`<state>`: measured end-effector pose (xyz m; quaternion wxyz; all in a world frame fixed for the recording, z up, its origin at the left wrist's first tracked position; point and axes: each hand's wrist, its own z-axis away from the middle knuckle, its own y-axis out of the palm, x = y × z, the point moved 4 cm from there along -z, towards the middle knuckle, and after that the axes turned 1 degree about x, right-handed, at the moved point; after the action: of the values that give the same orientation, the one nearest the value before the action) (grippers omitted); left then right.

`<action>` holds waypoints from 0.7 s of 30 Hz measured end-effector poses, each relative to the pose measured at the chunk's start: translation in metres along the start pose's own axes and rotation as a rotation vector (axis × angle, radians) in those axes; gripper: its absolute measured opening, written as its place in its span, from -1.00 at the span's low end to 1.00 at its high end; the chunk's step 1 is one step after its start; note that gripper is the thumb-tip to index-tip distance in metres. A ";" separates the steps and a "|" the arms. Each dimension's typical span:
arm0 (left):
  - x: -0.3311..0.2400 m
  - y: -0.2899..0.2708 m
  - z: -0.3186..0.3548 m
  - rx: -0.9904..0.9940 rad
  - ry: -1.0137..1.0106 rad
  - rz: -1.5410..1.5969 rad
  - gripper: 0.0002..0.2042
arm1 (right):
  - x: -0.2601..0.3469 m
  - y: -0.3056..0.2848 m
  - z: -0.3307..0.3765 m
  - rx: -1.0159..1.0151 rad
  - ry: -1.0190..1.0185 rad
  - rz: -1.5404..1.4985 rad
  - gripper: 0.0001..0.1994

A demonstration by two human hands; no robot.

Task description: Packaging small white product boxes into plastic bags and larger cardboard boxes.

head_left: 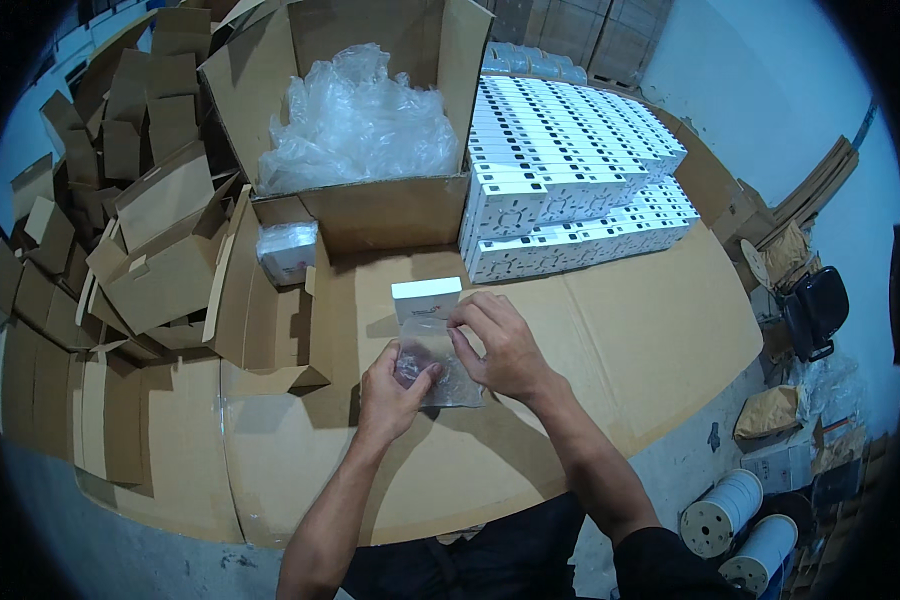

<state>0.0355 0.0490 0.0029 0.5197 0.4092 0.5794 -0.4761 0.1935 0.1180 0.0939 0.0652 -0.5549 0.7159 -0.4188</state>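
Small white rectangular carton (426, 300) going into clear plastic sleeve (432, 365).
Left hand (392, 392) pinches the sleeve's near end; right hand (500, 345) grips its edge beside the carton. Judged: bagging midway; next needs the mouth held wide.

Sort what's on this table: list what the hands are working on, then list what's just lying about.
In hand:
- small white box
- clear plastic bag, held by left hand and right hand

Lying about:
- stacked white boxes
- open carton of plastic wrap
- flattened cardboard pieces
- cord spools
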 end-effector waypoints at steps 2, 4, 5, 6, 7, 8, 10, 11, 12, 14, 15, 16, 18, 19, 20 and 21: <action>-0.001 -0.002 0.001 -0.029 0.012 -0.052 -0.70 | -0.001 -0.001 -0.004 0.058 -0.034 -0.035 -0.80; 0.002 -0.002 0.001 -0.032 0.020 -0.078 -0.69 | -0.002 0.000 -0.008 0.134 0.055 -0.081 -0.81; 0.000 -0.002 0.002 -0.033 0.020 -0.079 -0.69 | -0.004 0.002 -0.010 0.209 0.147 -0.124 -0.81; -0.003 -0.002 0.003 -0.017 0.007 -0.048 -0.69 | -0.004 0.000 -0.013 0.209 0.146 -0.125 -0.81; -0.006 -0.001 0.004 0.001 -0.004 -0.017 -0.69 | -0.006 0.001 -0.015 0.307 0.228 -0.204 -0.79; -0.008 -0.002 0.004 0.002 -0.003 -0.017 -0.69 | -0.009 0.003 -0.017 0.405 0.310 -0.283 -0.77; -0.010 -0.001 0.005 0.006 0.019 -0.025 -0.69 | -0.012 0.003 -0.023 0.450 0.302 -0.312 -0.76; -0.012 -0.001 0.005 0.009 0.018 -0.024 -0.69 | -0.014 0.003 -0.024 0.495 0.293 -0.340 -0.76; -0.015 0.000 0.005 0.022 0.010 -0.040 -0.68 | -0.017 0.001 -0.026 0.495 0.296 -0.338 -0.76; -0.013 -0.002 0.005 0.027 0.000 -0.060 -0.68 | -0.015 0.001 -0.031 0.577 0.145 -0.233 -0.77; -0.006 -0.002 0.003 0.036 0.015 -0.026 -0.67 | -0.015 -0.001 -0.033 0.578 0.143 -0.235 -0.77; -0.005 -0.002 0.003 0.044 0.030 0.005 -0.67 | -0.013 -0.001 -0.034 0.604 0.122 -0.236 -0.79; -0.008 -0.002 0.005 0.029 0.051 0.027 -0.64 | -0.008 -0.004 -0.042 0.631 0.097 -0.242 -0.79; -0.013 0.000 0.004 0.027 0.077 0.057 -0.61 | -0.010 -0.004 -0.044 0.719 0.218 -0.311 -0.79; -0.018 0.000 0.005 0.034 0.078 0.060 -0.61 | -0.012 -0.004 -0.042 0.803 0.341 -0.381 -0.80; -0.023 0.001 0.005 0.101 0.056 0.016 -0.55 | -0.016 -0.004 -0.040 0.801 0.347 -0.378 -0.80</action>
<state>0.0406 0.0449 0.0258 0.4857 0.4528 0.5657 -0.4890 0.1799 0.1521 0.1161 0.0764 -0.5285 0.3849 -0.7528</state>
